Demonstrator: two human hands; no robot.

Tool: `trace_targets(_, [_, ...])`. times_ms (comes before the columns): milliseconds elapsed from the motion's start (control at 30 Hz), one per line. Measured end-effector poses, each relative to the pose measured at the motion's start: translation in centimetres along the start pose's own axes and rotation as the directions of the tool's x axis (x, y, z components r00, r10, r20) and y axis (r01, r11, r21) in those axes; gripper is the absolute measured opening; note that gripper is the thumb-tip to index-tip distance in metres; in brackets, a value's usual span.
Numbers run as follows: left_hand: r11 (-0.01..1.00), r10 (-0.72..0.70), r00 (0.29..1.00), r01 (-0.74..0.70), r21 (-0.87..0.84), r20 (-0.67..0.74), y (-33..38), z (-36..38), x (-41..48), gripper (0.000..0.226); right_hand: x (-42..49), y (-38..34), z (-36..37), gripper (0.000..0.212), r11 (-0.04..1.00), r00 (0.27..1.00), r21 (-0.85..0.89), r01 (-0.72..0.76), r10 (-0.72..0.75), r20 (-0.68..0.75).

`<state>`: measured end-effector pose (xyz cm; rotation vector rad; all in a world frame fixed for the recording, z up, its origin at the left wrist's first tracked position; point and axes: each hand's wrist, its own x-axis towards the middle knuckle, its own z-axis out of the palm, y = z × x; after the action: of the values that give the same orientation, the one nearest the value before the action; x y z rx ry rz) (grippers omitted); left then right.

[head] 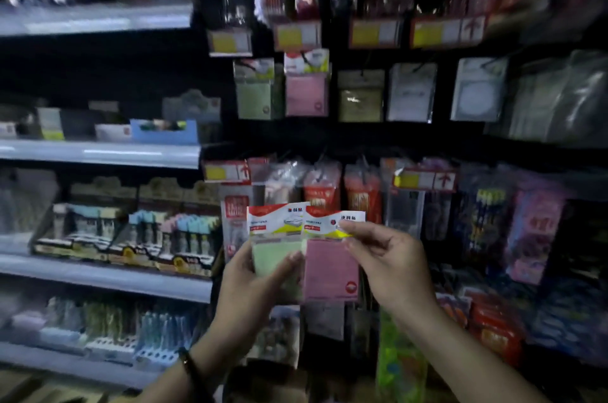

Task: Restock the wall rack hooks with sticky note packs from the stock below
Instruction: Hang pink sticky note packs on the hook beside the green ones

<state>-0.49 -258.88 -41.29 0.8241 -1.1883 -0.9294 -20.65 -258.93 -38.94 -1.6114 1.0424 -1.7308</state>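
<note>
The left hand (260,274) gripped a green pack (276,258); the right hand (388,258) pinched a pink pack (329,271) below hanging packs (306,86).

In dim light, the left hand (253,274) grips a green sticky note pack (274,235), thumb across its front. The right hand (385,261) pinches the header card of a pink sticky note pack (329,267) just right of it, edges touching. Farther up the wall rack (441,136), a hanging green pack (255,96) and a hanging pink pack (306,90) sit side by side. Stocked shelves (98,152) stand at the left.
</note>
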Motion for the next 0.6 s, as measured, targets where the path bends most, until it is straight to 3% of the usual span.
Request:
trace_targets(67, [1.000, 0.023, 1.000, -0.023, -0.007, 0.005, 2.3, -0.8, 1.4, 0.027, 1.7, -2.5, 0.2, 0.025, 0.999, 0.999, -0.007, 0.053, -0.053, 0.002])
trace_targets(133, [0.991, 0.103, 0.995, -0.102, 0.089, -0.010, 4.5, -1.8, 2.7, 0.029, 3.4, -4.5, 0.4, 0.026, 0.994, 0.994, -0.024, 0.110, -0.110, 0.024])
trace_targets(233, [0.916, 0.283, 0.959, -0.268, 0.298, -0.007, 8.1, -4.0, 5.0, 0.073, 6.4, -6.5, 0.7, 0.030, 0.987, 0.988, -0.046, 0.155, -0.154, 0.030])
trace_targets(333, [0.675, 0.399, 0.894, -0.438, 0.594, 0.206, 11.5, -5.5, 6.9, 0.114, 9.7, -7.4, 1.5, 0.035, 0.983, 0.986, -0.074, 0.167, -0.167, -0.005])
trace_targets(433, [0.382, 0.312, 0.842, -0.536, 0.753, 0.440, 14.4, -5.0, 8.8, 0.113, 13.0, -8.2, 2.7, 0.036, 0.978, 0.978, -0.062, 0.199, -0.202, -0.043])
trace_targets(533, [0.242, 0.238, 0.817, -0.574, 0.783, 0.525, 16.1, -3.8, 11.2, 0.116, 16.1, -9.0, 4.2, 0.034, 0.980, 0.977, -0.022, 0.197, -0.198, -0.078])
trace_targets(600, [0.227, 0.210, 0.831, -0.554, 0.801, 0.515, 16.9, -3.0, 13.2, 0.118, 17.9, -9.1, 5.2, 0.034, 0.983, 0.979, 0.033, 0.179, -0.175, -0.105])
